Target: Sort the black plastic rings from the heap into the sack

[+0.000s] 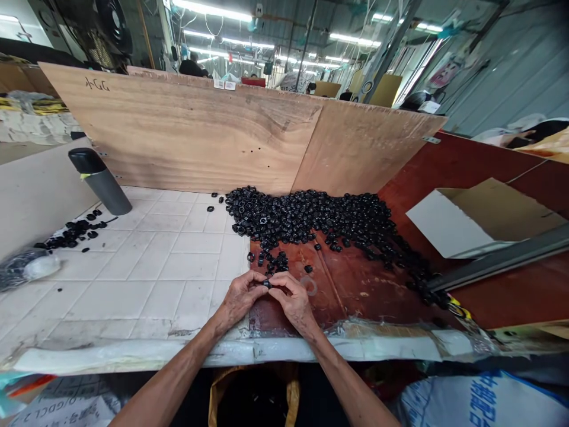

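Between my fingertips, near the table's front edge, is a small black ring-shaped part (267, 283). My left hand (242, 296) pinches it from the left with thumb and forefinger. From the other side my right hand (291, 298) grips the same part with its fingertips. Just beyond my hands lie a few loose black rings (278, 261), and behind them a wide heap of black rings (311, 213) rests against the wooden board. The fingers partly cover the held part, so its exact shape is hard to make out.
A wooden board (200, 130) closes off the back. On the left stand a dark grey bottle (104, 184) and scattered black pieces (73, 233). At right are a cardboard box (453, 222) and a metal bar (502, 258). Below the padded edge (146, 351) hangs an open bag (216, 397).
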The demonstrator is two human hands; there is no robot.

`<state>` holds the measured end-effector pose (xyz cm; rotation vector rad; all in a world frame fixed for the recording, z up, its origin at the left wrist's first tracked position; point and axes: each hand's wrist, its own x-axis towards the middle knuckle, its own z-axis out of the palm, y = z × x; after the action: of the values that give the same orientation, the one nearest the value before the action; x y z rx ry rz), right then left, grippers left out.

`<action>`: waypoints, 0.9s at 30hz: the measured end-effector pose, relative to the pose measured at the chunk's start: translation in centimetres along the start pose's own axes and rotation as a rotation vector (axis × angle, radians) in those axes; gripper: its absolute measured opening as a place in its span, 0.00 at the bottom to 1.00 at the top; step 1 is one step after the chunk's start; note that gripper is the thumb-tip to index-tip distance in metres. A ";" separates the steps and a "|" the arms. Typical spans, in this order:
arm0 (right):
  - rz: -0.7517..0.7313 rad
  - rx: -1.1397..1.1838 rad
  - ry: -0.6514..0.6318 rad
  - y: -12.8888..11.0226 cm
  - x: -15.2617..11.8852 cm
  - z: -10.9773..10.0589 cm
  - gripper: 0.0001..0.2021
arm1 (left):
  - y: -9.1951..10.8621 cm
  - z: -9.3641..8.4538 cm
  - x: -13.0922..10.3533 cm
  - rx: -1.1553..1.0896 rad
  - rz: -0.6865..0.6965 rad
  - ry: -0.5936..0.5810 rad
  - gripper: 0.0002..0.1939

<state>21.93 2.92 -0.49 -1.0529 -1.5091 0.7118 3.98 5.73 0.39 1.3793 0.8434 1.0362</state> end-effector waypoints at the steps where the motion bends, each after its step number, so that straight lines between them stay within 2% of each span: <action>1: -0.016 0.012 -0.012 -0.2 0.1 -0.1 0.04 | 0.0 0.0 0.0 -0.010 -0.012 0.003 0.08; 5: 0.004 0.056 -0.034 -0.4 0.0 -0.1 0.06 | 0.0 -0.1 0.0 0.000 0.013 0.005 0.08; 11: 0.183 -0.039 0.031 -0.6 -0.3 0.2 0.15 | -0.1 -0.1 -0.3 0.271 0.274 -0.048 0.06; 14: 0.228 -0.051 0.010 -0.8 -0.3 0.3 0.14 | 0.1 -0.1 -0.4 0.358 0.347 -0.084 0.07; 16: 0.252 -0.039 -0.009 -0.9 -0.3 0.3 0.12 | 0.1 -0.1 -0.4 0.356 0.341 -0.092 0.07; 20: 0.233 -0.004 -0.071 -1.1 -0.5 0.2 0.12 | 0.0 -0.1 -0.4 0.233 0.228 -0.033 0.06; 23: 0.234 -0.080 -0.084 -1.0 -0.4 0.3 0.10 | 0.1 -0.1 -0.4 0.227 0.214 -0.029 0.06; 27: 0.158 -0.279 -0.018 -0.9 -0.3 0.5 0.21 | 0.3 0.0 -0.4 0.237 0.218 -0.038 0.06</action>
<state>21.20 2.29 0.06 -1.3912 -1.5838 0.6324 3.83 5.34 0.66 1.7162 0.8203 1.0981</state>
